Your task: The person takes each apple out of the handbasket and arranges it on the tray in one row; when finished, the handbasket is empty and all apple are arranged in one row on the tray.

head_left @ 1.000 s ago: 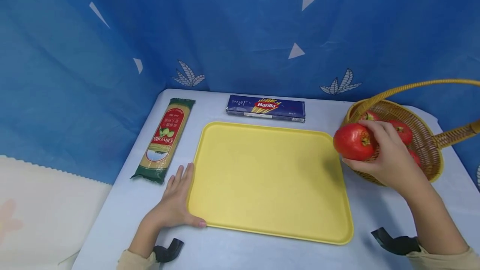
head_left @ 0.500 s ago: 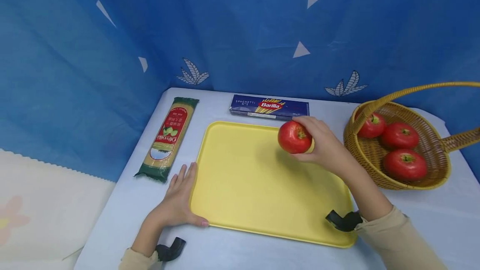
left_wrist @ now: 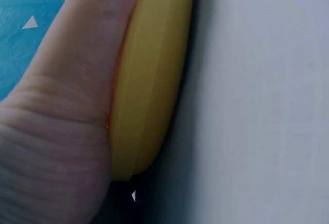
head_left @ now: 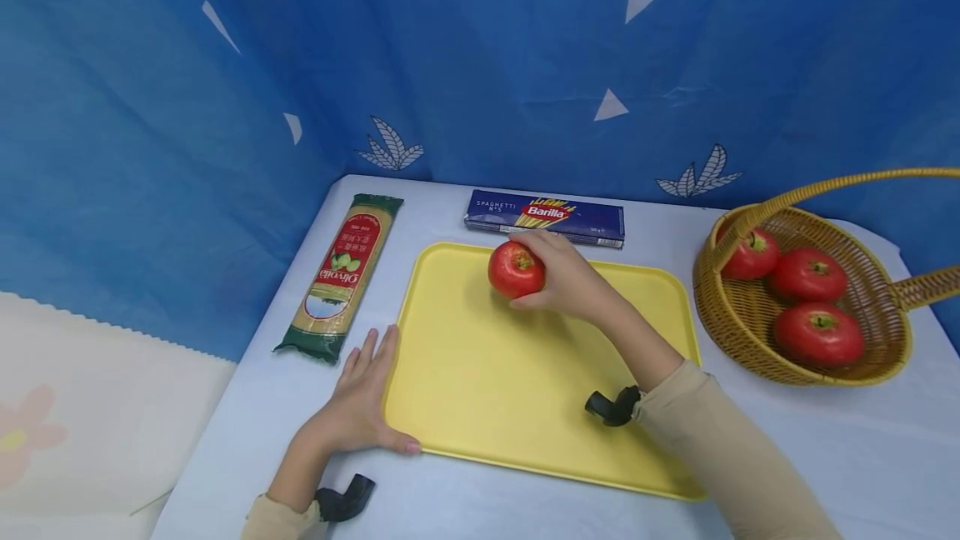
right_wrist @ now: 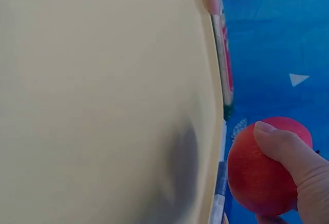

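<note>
A red apple is gripped by my right hand above the far part of a yellow tray. In the right wrist view the thumb lies across the apple, and the tray's surface below carries a shadow. My left hand rests at the tray's near left corner, its fingers straight along the left edge and the thumb at the front edge. The left wrist view shows that hand against the tray's yellow rim.
A wicker basket with a tall handle stands at the right, holding several red apples. Behind the tray lies a blue Barilla spaghetti box. An Olivoilà pasta packet lies left of the tray. A blue curtain hangs behind.
My right hand has carried the apple leftward from over the basket to above the tray's far middle. My left hand has stayed at the tray's corner.
</note>
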The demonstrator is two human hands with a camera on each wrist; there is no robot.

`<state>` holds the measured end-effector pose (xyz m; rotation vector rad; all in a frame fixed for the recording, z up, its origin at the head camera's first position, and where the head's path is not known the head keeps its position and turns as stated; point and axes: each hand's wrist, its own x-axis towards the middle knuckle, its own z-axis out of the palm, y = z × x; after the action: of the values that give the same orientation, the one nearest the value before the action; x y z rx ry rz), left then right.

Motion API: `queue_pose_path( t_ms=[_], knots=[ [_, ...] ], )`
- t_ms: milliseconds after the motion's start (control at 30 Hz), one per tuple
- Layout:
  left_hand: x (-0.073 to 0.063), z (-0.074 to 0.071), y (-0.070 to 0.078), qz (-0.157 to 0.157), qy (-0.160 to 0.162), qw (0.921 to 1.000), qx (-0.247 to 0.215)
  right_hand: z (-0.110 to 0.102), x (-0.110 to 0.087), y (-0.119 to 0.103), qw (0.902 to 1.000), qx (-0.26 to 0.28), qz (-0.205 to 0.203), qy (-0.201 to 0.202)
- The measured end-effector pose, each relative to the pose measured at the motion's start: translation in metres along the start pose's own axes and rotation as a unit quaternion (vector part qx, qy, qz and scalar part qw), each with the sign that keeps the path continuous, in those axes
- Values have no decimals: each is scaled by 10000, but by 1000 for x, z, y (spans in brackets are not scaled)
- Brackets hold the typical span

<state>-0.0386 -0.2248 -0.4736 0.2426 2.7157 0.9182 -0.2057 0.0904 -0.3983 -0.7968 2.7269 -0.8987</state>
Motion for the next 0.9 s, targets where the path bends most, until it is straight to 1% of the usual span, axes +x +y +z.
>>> queue_pose_path(
  t_ms=[300,500,700,900],
  knots=[
    [-1,-1,1,-49,-54,10000,-47,28,28,-16,9995,99,-42,-304],
    [-1,-1,2,-79,-87,9999,-62,43,43,-29,9987,90,-193,-464],
    [-1,-1,1,-82,-100,9999,-50,53,52,-37,9983,49,-197,-553],
    [-1,-1,0,-68,-98,9999,-62,61,55,-40,9983,92,-173,-540]
  ],
)
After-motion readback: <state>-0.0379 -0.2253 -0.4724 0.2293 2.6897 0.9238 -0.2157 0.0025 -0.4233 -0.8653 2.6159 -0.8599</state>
